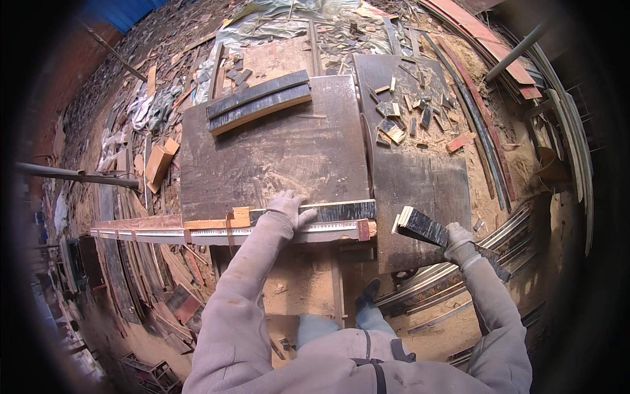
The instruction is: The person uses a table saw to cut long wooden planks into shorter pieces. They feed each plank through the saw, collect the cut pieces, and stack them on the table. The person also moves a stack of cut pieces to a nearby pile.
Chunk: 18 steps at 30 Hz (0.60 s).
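Observation:
My left hand (287, 207), in a pale work glove, lies with its fingers spread over the near edge of a dark tabletop (282, 161). Under and beside it runs a black-faced wood strip (344, 211). A long measuring tape (321, 227) lies along the near side of that strip, and a pale wood block (241, 217) is just left of the hand. Over on the right, my gloved right hand (461, 243) is closed round a small bundle of black-faced wood strips (425, 226) with pale ends. The bundle is tilted above the right-hand board.
Two black-faced planks (259, 102) lie together at the tabletop's far side. Several short offcuts (394, 128) are scattered over the second dark board (420, 177). Long strips (453, 276) are piled low at the right, and a metal pole (79, 175) juts in from the left.

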Tool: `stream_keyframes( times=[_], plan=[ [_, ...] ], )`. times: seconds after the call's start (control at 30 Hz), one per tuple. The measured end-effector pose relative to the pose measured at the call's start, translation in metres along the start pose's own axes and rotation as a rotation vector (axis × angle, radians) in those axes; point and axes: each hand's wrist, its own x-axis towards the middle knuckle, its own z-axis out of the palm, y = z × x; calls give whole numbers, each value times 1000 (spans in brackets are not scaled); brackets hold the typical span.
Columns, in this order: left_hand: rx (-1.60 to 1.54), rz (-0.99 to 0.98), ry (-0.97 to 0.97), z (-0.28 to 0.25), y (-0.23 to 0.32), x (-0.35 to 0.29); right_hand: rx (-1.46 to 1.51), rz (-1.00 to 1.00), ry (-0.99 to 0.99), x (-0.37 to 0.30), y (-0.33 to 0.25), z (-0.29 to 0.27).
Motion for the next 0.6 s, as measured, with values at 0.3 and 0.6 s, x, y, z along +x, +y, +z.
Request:
stream_keyframes(
  times=[0.3,0.6],
  plan=[
    [-261,-119,-383,54,59,-128,72,143,-70,-137,-5,80],
    [-1749,-903,701,144,37,-216,115,144,-95,-196,-12,121]
  ],
)
